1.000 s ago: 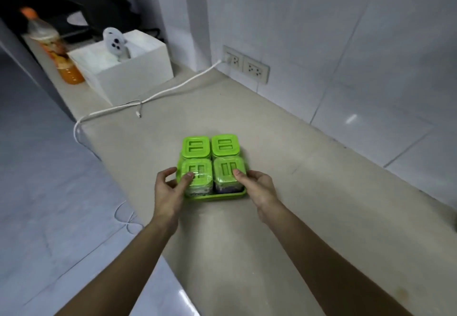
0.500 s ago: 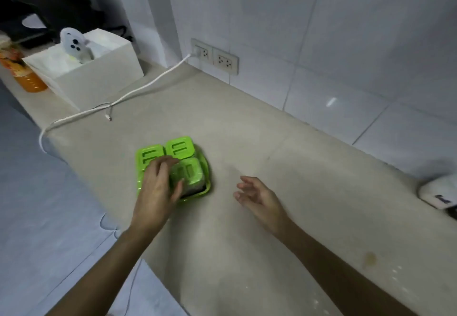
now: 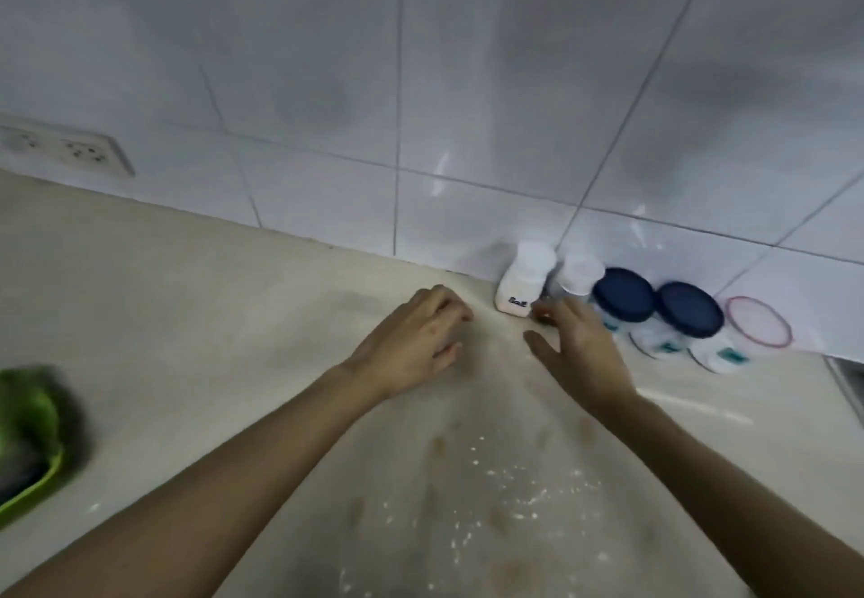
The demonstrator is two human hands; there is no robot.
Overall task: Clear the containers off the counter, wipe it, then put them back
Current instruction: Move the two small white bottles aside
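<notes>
At left edge, blurred green tray [image 3: 32, 466]

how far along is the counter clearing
Early. The green container set sits off to the left edge, apparently moved aside. Both hands, left hand and right hand, are open, reaching toward the white bottle. The blue-lidded jars are still by the wall, and white specks show the counter is unwiped.

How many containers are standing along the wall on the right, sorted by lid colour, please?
White lids: 2, the labelled white bottle and the white-capped jar beside it
Dark blue lids: 2, the near blue-lidded jar and the far blue-lidded jar
Red-rimmed clear lid: 1, the red-rimmed container
Total: 5
</notes>
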